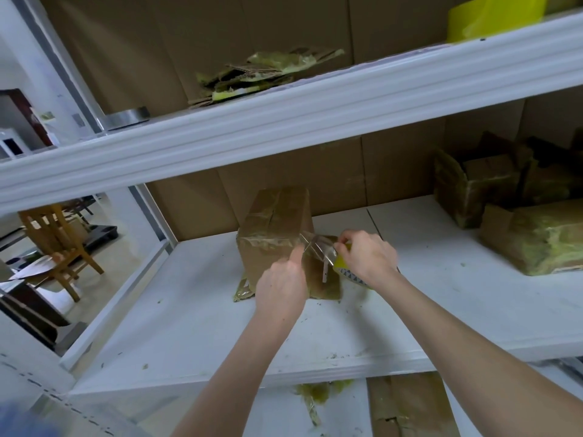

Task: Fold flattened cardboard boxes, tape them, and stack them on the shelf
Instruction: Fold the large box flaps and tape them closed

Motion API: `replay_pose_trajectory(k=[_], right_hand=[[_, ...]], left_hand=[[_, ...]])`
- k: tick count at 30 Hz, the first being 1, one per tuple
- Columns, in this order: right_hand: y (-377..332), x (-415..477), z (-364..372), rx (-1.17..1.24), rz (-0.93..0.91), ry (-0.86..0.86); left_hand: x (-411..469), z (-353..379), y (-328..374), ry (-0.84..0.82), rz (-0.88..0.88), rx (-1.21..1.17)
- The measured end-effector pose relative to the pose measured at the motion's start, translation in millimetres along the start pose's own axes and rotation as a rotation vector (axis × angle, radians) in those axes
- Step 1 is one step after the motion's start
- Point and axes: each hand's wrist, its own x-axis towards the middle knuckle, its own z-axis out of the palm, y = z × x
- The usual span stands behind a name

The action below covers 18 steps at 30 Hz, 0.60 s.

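Observation:
A small brown cardboard box (pixel 277 222), wrapped in clear tape, stands upright on the white middle shelf (pixel 195 310). My left hand (pixel 282 283) rests against the box's front, its index finger pressing the tape down at the right edge. My right hand (pixel 367 257) grips a tape roll (pixel 342 263) with a yellow core, just right of the box. A clear strip of tape (pixel 315 246) stretches from the roll to the box's side.
Taped boxes (pixel 533 234) are piled at the right end of the same shelf. The upper shelf (pixel 284 118) carries flattened cardboard scraps (pixel 252 77), a grey tape roll (pixel 126 118) and a yellow item (pixel 492 17). A wooden chair (pixel 56 241) stands beyond the rack's left post.

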Motion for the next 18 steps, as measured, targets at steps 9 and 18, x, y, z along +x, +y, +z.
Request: replay_pose_trajectory(k=[9, 18], right_hand=[[-5.3, -2.0, 0.9, -0.063, -0.041, 0.025], [-11.7, -1.4, 1.5, -0.136, -0.072, 0.04]], left_hand=[[11.2, 0.5, 9.9, -0.048, -0.035, 0.019], [14.0, -0.8, 13.4, -0.122, -0.044, 0.046]])
